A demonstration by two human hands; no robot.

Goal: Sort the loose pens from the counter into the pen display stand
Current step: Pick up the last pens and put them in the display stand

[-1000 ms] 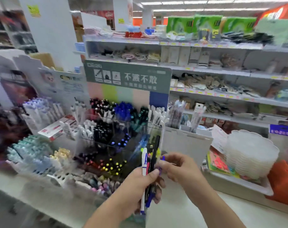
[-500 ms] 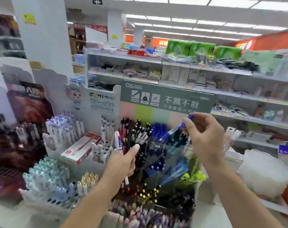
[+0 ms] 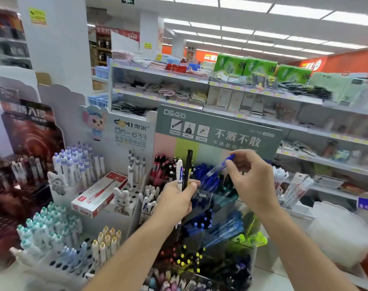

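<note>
A tiered clear pen display stand with a grey-green header card filled the middle of the view, its compartments packed with red, blue, black and teal pens. To its left stood a white holder of pastel-capped pens, with a red-and-white box lying behind it. The left hand was clenched round a small bunch of pens, a white one and a black one standing upright above the fist, in front of the stand's upper rows. The right hand pinched a single blue pen by its capped end between thumb and fingertips, tilted down-left with its lower end at the upper compartment of blue pens.
</note>
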